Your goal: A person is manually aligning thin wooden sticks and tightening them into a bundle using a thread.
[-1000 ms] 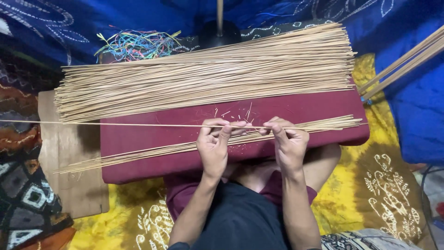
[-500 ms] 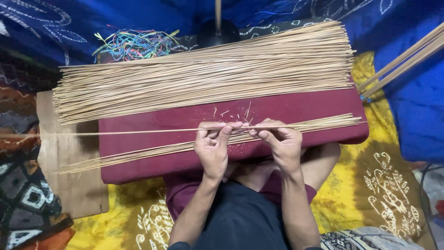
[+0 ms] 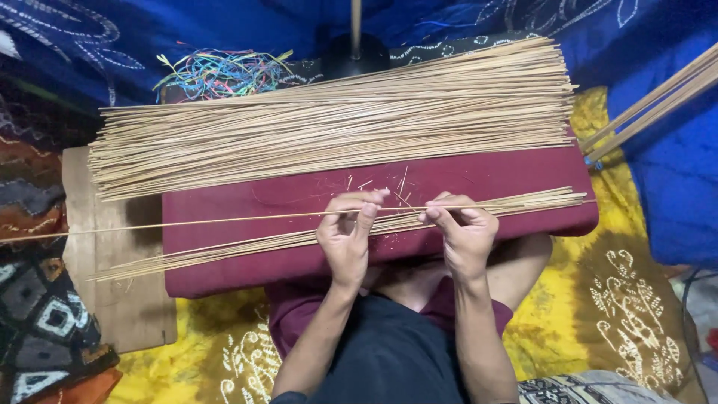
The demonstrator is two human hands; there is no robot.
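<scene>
My left hand [image 3: 345, 236] and my right hand [image 3: 464, 232] both pinch one long thin bamboo stick [image 3: 187, 222] that lies level across a maroon cushion [image 3: 284, 196] on my lap. The stick reaches far out to the left, past the cushion's edge. Just beneath my hands lies a small bundle of the same sticks [image 3: 247, 247], slanting from lower left to upper right. A big pile of sticks [image 3: 336, 127] covers the far half of the cushion.
A wooden board [image 3: 112, 299] lies at the cushion's left end. A tangle of coloured threads [image 3: 217, 71] sits behind the pile. More sticks [image 3: 651, 105] lean in at the upper right. Yellow patterned cloth [image 3: 621, 299] and blue cloth [image 3: 673, 194] surround me.
My hands have drawn a little closer together on the single stick, and the stick has slid leftward across the cushion.
</scene>
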